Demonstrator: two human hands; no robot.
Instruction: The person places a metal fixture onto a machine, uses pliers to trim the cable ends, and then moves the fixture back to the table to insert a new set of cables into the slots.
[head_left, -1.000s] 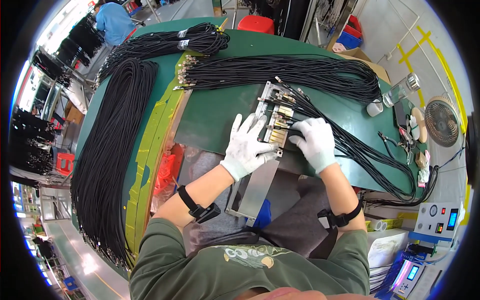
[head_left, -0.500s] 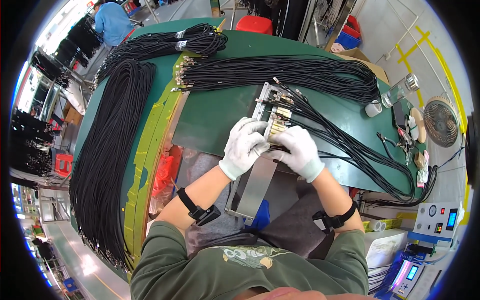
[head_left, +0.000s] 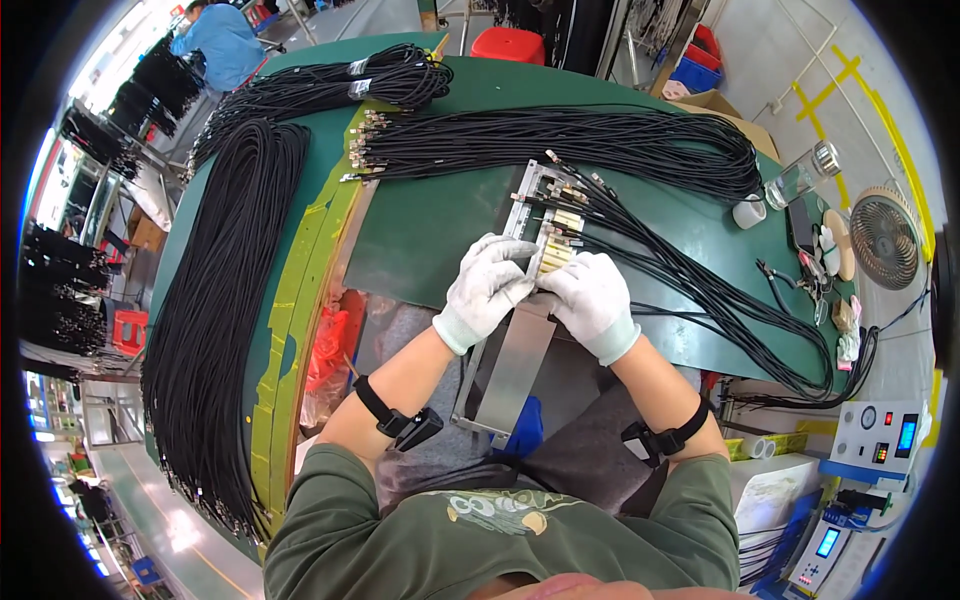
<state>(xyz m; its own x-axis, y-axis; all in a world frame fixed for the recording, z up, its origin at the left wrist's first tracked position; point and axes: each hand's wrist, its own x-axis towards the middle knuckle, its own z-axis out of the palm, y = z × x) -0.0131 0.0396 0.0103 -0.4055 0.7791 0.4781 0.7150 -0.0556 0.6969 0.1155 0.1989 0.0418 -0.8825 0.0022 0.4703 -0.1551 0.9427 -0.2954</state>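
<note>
Both hands wear white gloves and meet at the near end of a metal fixture (head_left: 515, 222) that has a row of brass-coloured slots (head_left: 557, 258). My left hand (head_left: 484, 292) is closed, its thumb and fingertips pinched at the fixture's left side. Across from it, my right hand (head_left: 592, 300) is closed too, with bent fingers by the slots. Whatever sits between the fingertips is too small and covered to name. Black cables (head_left: 690, 275) run from the fixture to the right, their metal-tipped ends lying in and over it. A bare metal plate (head_left: 518, 370) extends from the fixture toward me.
Cable bundles lie at the left (head_left: 225, 300), along the back (head_left: 560, 145) and at the far left (head_left: 330, 85). Pliers (head_left: 775, 285), a glass bottle (head_left: 803, 178), a white cup (head_left: 748, 212) and a fan (head_left: 885, 238) stand right. A person in blue (head_left: 222, 45) is beyond the table.
My right hand has drawn slightly left, nearer my left hand, and its fingers have bent inward. My left hand has barely shifted. The fixture and cables stay in place.
</note>
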